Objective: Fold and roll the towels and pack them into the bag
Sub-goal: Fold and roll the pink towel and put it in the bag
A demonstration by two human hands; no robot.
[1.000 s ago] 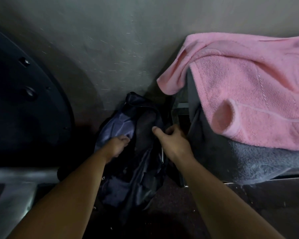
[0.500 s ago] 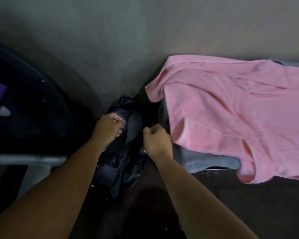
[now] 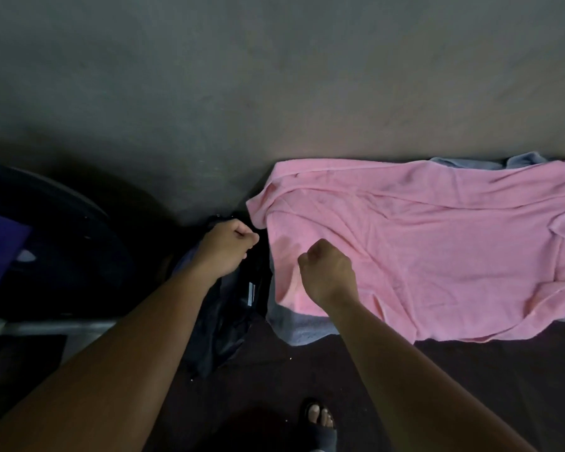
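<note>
View from my head, looking down in dim light. My left grip point(image 3: 230, 247), just left of centre, is curled tight at the top edge of a dark bag point(image 3: 222, 321). The bag sags down towards the lower middle of the frame. It looks as if I am pinching the bag's fabric, though the dark cloth hides what is between my fingers.

My right grip point(image 3: 328, 275), at centre, is closed in a loose fist with no cloth in it. It hangs over the left end of a pink towel point(image 3: 437, 262).

The pink towel lies spread and rumpled, not yet folded, filling the right half of the frame. Its long axis runs left to right, away from my right grip towards the right edge. A grey towel point(image 3: 294, 327) lies beneath it, showing along the lower left edge and at the upper right.

The bag sits just beside the towel's left end, so the bag is left of the towels and the towels stretch right. My right grip is the nearer one to the towel, and I judge folding would begin from that end.

A large dark round object point(image 3: 62, 249) fills the left of the frame. My sandalled foot point(image 3: 320, 419) shows at the bottom centre.
</note>
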